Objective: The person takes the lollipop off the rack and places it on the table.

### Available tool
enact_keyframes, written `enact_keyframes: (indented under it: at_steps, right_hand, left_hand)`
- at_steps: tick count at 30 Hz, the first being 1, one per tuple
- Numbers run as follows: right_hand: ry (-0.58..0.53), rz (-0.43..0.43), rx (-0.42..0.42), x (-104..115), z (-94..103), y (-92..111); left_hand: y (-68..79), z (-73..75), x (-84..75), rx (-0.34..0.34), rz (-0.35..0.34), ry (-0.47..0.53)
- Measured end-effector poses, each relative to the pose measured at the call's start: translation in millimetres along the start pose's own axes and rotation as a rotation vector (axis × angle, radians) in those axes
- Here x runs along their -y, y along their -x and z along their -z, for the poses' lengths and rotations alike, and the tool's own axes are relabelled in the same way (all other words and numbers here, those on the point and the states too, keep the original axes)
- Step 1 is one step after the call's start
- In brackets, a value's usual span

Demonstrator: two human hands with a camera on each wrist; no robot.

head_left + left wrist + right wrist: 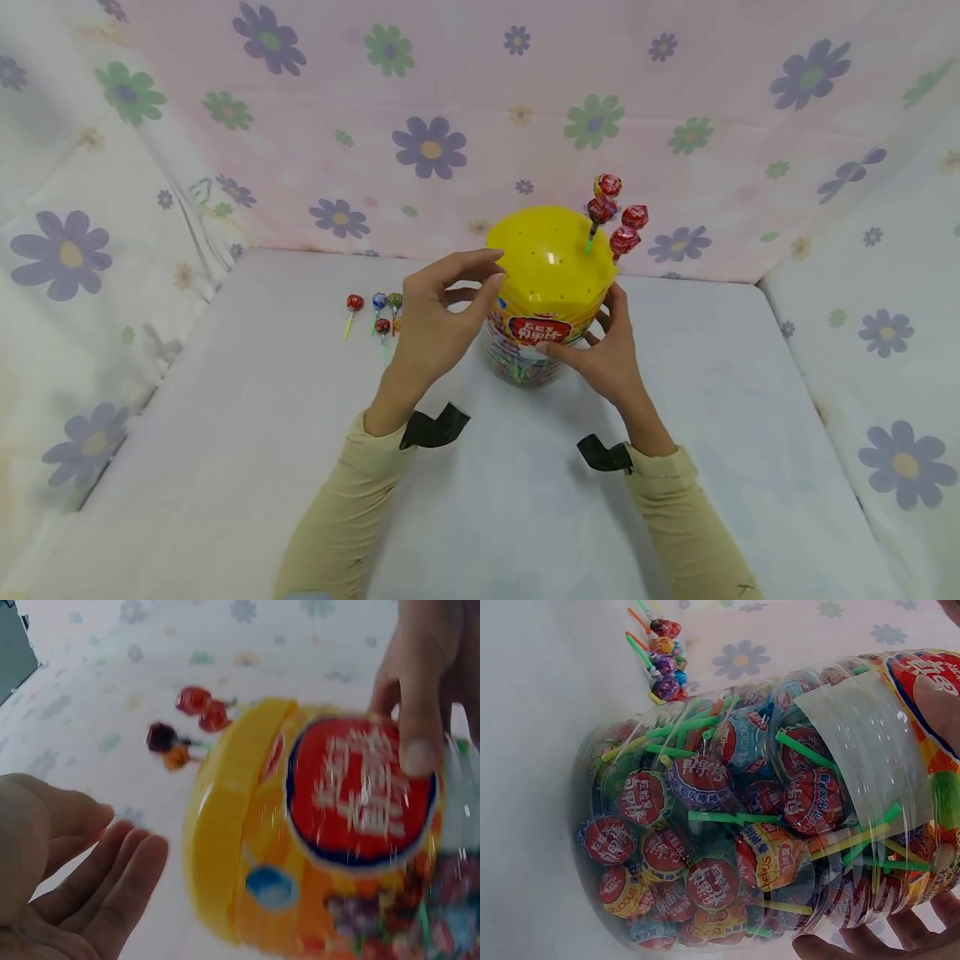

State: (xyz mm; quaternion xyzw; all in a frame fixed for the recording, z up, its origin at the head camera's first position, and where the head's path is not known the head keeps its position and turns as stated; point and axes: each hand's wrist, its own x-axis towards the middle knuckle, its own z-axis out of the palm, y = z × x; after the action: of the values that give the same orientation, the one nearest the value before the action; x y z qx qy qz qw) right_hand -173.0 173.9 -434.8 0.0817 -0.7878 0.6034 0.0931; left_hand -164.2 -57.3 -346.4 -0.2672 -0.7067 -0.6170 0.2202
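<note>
Right hand (611, 360): grip is holding the jar (513, 348) round its side; jar is sitting on the surface (225, 458), right of the loose lollipops (379, 301). Left hand (438, 321): grip is hovering empty, fairly narrow, near the yellow lid (547, 258). Standing lollipops (602, 208) are leaning at the lid's far right. Judged risk: if the right hold is slackening, a left-hand bump could be turning the jar, shaking them loose.
</note>
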Motion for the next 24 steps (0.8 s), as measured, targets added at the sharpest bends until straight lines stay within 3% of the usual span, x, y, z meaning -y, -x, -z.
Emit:
enact_keyframes:
  at_steps: [4, 7, 15, 24]
  right_hand:
    - [0.014, -0.005, 0.002, -0.5, -0.1, 0.2]
    - [0.024, -0.016, 0.006, -0.2, 0.7, 0.6]
    - [0.026, -0.014, 0.018, 1.4, 3.4, 0.6]
    - [0.02, -0.011, 0.009, 1.5, 1.8, 1.5]
  left_hand:
    - [-9.8, -20.2, -6.5, -0.031, -0.057, 0.053]
    - [-17.5, -33.9, -10.3, -0.049, -0.062, 0.089]
    - [-37.6, -60.0, -15.7, 0.008, 0.04, 0.205]
    - [-51.4, -75.1, -14.5, 0.037, 0.078, 0.2]
